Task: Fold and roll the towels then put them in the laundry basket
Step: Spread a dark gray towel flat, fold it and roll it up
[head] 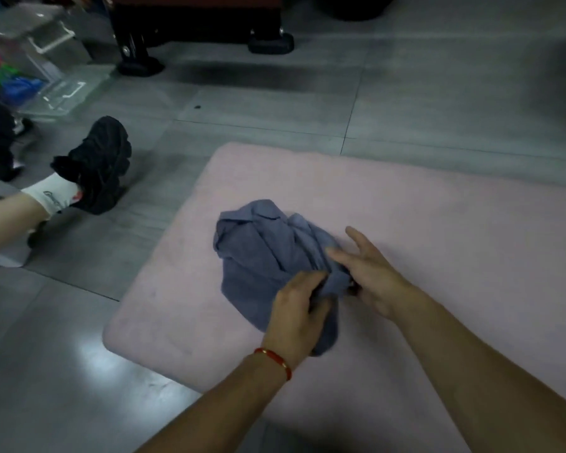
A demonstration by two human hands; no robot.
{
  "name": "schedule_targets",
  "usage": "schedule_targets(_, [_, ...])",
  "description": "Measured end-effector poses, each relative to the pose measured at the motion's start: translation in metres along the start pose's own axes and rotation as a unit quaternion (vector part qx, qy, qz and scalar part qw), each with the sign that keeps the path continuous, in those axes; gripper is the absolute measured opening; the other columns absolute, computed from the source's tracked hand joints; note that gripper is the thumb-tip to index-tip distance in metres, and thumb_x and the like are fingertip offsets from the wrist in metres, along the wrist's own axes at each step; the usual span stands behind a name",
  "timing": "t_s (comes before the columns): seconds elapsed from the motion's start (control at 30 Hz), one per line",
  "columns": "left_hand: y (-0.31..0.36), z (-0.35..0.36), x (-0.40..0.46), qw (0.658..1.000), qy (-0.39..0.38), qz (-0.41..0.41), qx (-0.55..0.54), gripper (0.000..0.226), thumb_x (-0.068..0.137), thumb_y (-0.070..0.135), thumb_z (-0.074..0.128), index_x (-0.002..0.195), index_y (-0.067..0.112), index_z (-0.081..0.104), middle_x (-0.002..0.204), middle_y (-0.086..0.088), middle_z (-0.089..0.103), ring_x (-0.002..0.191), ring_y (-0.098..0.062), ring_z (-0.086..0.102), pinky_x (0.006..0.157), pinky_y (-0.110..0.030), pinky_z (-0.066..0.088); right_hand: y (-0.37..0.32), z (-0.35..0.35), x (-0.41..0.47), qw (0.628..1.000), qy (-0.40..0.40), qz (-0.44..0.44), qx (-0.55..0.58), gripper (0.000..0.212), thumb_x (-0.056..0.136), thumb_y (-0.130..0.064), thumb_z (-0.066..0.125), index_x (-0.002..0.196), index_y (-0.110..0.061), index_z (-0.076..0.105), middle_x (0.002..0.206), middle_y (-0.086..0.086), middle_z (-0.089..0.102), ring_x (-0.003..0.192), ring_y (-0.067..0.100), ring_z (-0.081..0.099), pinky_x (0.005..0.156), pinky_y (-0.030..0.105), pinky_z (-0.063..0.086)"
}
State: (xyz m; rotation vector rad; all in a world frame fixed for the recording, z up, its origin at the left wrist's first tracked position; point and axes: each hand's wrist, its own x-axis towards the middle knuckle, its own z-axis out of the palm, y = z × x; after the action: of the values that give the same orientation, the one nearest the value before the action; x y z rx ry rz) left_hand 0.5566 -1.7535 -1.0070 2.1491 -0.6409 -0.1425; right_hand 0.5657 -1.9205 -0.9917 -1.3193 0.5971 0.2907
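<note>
Centre frame, left hand pinches crumpled blue towel on pink mat; right hand, its grip loose, fingers spread, steadies it, likely for unfolding.

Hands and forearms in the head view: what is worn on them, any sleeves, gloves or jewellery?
Both forearms are bare, with no sleeves in view, and neither the left hand nor the right hand wears a glove. The left wrist carries a thin red bracelet with a small gold-coloured bead or clasp. No rings or watch show.
</note>
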Motion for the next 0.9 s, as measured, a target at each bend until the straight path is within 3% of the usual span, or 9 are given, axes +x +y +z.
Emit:
schedule_targets(0.13, [0.039, 0.021, 0.009, 1.0, 0.014, -0.008, -0.025, 0.033, 0.087, 0.047, 0.063, 0.111, 0.024, 0.063, 0.108, 0.011, 0.06, 0.099, -0.002, 0.055, 0.086, -0.017, 0.046, -0.022, -0.082, -0.01, 0.967, -0.039, -0.03, -0.249, 0.043, 0.088, 0.011, 0.065, 0.119, -0.018, 0.07, 0.117, 0.009, 0.073, 0.103, 0.023, 0.07, 0.088, 0.033, 0.059])
schedule_targets(0.27, [-0.004, 0.021, 0.048, 0.965, 0.134, -0.104, 0.202, 0.05, 0.086, 0.048, 0.051, 0.127, 0.021, 0.056, 0.137, -0.007, 0.052, 0.125, -0.029, 0.046, 0.1, -0.049, 0.043, -0.048, -0.186, -0.055, 0.853, -0.085, -0.067, -0.51, 0.042, 0.091, 0.001, 0.066, 0.116, -0.032, 0.071, 0.114, -0.013, 0.07, 0.105, 0.007, 0.066, 0.091, 0.023, 0.054])
schedule_targets(0.33, [-0.038, 0.018, 0.07, 0.929, 0.097, -0.238, 0.267, 0.058, 0.094, 0.042, 0.053, 0.147, 0.023, 0.041, 0.153, -0.017, 0.036, 0.135, -0.04, 0.037, 0.105, -0.056, 0.038, -0.047, -0.227, -0.073, 0.766, -0.123, -0.023, -0.63, 0.041, 0.093, -0.008, 0.065, 0.12, -0.039, 0.066, 0.122, -0.017, 0.065, 0.11, 0.005, 0.062, 0.099, 0.024, 0.049])
schedule_targets(0.4, [-0.06, 0.02, 0.091, 0.919, 0.019, -0.327, 0.221, 0.052, 0.103, 0.039, 0.041, 0.152, 0.021, 0.034, 0.151, -0.025, 0.039, 0.131, -0.046, 0.043, 0.107, -0.054, 0.038, -0.042, -0.251, -0.086, 0.722, -0.128, 0.017, -0.679, 0.036, 0.097, -0.021, 0.062, 0.128, -0.039, 0.06, 0.129, -0.016, 0.058, 0.114, 0.005, 0.055, 0.101, 0.021, 0.044])
schedule_targets(0.5, [-0.061, 0.02, 0.098, 0.886, 0.066, -0.415, 0.194, 0.044, 0.108, 0.03, 0.034, 0.149, 0.016, 0.041, 0.149, -0.03, 0.036, 0.131, -0.047, 0.04, 0.109, -0.05, 0.035, -0.034, -0.249, -0.083, 0.731, -0.067, -0.044, -0.677, 0.034, 0.101, -0.022, 0.055, 0.132, -0.034, 0.061, 0.131, -0.005, 0.06, 0.113, 0.012, 0.057, 0.1, 0.025, 0.044])
schedule_targets(0.6, [-0.057, 0.009, 0.084, 0.875, -0.025, -0.468, 0.12, 0.037, 0.104, 0.01, 0.045, 0.139, 0.0, 0.05, 0.145, -0.03, 0.045, 0.133, -0.044, 0.045, 0.103, -0.043, 0.041, -0.024, -0.211, -0.065, 0.724, -0.068, -0.115, -0.677, 0.032, 0.099, -0.02, 0.052, 0.128, -0.025, 0.066, 0.126, 0.0, 0.063, 0.113, 0.02, 0.058, 0.099, 0.034, 0.046])
schedule_targets(0.7, [-0.06, -0.001, 0.079, 0.876, 0.033, -0.479, 0.058, 0.019, 0.098, 0.016, 0.061, 0.115, 0.007, 0.056, 0.134, -0.024, 0.058, 0.122, -0.039, 0.057, 0.088, -0.037, 0.052, -0.014, -0.158, -0.046, 0.753, -0.087, -0.194, -0.622, 0.029, 0.091, -0.019, 0.049, 0.111, -0.024, 0.07, 0.113, -0.009, 0.06, 0.103, 0.016, 0.058, 0.09, 0.03, 0.046])
schedule_targets(0.8, [-0.052, -0.008, 0.076, 0.885, 0.123, -0.449, 0.013, 0.026, 0.08, 0.023, 0.076, 0.098, 0.006, 0.067, 0.101, -0.01, 0.071, 0.095, -0.033, 0.069, 0.078, -0.034, 0.06, -0.012, -0.109, -0.023, 0.778, -0.077, -0.23, -0.579, 0.031, 0.094, -0.012, 0.051, 0.117, -0.02, 0.069, 0.114, -0.005, 0.061, 0.108, 0.018, 0.059, 0.092, 0.03, 0.045])
schedule_targets(0.9, [-0.018, -0.016, 0.055, 0.931, 0.115, -0.34, -0.059, 0.018, 0.083, 0.013, 0.063, 0.067, 0.006, 0.06, 0.059, 0.002, 0.054, 0.058, -0.019, 0.052, 0.052, -0.026, 0.047, -0.017, -0.073, 0.0, 0.824, -0.028, -0.211, -0.525, 0.046, 0.098, -0.015, 0.051, 0.142, -0.022, 0.053, 0.141, 0.0, 0.056, 0.126, 0.023, 0.055, 0.106, 0.036, 0.044])
